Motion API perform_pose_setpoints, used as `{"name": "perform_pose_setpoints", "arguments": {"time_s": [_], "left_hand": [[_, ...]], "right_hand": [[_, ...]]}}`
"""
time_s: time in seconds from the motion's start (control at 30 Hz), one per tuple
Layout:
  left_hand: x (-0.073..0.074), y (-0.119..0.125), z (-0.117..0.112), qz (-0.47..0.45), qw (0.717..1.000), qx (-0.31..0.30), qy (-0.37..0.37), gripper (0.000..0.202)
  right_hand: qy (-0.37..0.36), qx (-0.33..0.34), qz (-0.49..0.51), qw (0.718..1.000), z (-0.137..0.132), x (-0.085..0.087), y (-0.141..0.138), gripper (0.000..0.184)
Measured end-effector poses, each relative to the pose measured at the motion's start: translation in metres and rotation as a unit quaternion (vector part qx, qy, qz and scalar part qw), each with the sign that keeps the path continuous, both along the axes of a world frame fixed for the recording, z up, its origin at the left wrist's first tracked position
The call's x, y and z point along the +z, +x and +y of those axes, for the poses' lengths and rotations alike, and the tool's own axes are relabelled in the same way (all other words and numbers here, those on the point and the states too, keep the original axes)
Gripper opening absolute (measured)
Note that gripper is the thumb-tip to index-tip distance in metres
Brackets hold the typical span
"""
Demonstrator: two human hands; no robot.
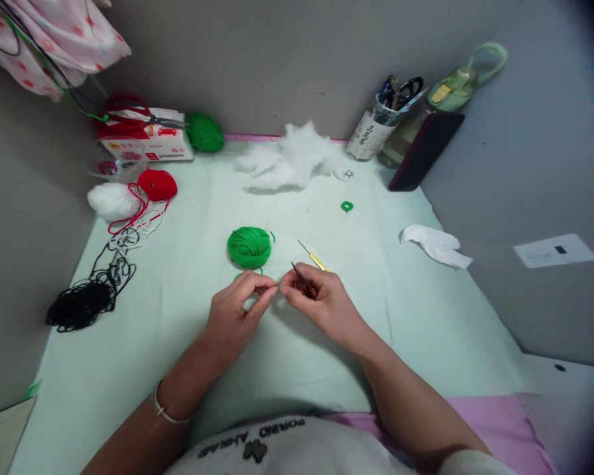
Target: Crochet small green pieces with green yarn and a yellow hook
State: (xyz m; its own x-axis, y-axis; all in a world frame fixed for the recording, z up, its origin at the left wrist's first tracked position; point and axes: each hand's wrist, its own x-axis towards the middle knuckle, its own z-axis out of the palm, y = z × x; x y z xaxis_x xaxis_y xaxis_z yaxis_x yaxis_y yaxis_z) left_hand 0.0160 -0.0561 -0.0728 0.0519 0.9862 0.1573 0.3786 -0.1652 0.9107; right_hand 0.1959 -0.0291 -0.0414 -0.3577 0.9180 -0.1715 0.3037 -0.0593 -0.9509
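At the far left of the pale green mat lie a tangle of black yarn, a white ball and a red ball, all well apart from the hands. Near the middle sits the green yarn ball, still round and full, with a green strand curling from it toward the left hand. That hand has its thumb and forefinger pinched closed, seemingly on the end of that strand, though it is too thin to be sure. Just beside it, fingertips almost touching, the right hand is closed around a dark pointed tool whose tip sticks up toward the ball. A yellow-handled hook lies unused just behind. Further right, a small green ring rests alone, and a crumpled tissue lies near the mat's edge. Judging by the full ball and the lack of any fabric between the fingers, the work looks barely begun.
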Motion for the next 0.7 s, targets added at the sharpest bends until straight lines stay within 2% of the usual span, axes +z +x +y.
{"name": "perform_pose_setpoints", "arguments": {"time_s": [0.17, 0.37, 0.5, 0.7], "left_hand": [[0.004, 0.003, 0.000, -0.064, 0.996, 0.003, -0.060, 0.009], [0.010, 0.008, -0.002, -0.111, 0.991, 0.013, -0.078, 0.013], [0.008, 0.009, -0.005, -0.136, 0.986, 0.030, -0.092, 0.014], [0.003, 0.010, -0.006, -0.144, 0.982, 0.051, -0.106, 0.016]], "right_hand": [[-0.041, 0.009, 0.044, 0.998, 0.002, 0.001, 0.001, 0.022], [-0.076, 0.033, 0.096, 0.992, 0.004, 0.001, 0.002, 0.027], [-0.029, 0.026, 0.066, 0.997, 0.001, 0.000, -0.001, 0.019], [0.071, 0.011, -0.010, 0.997, -0.006, -0.002, -0.008, 0.017]]}}
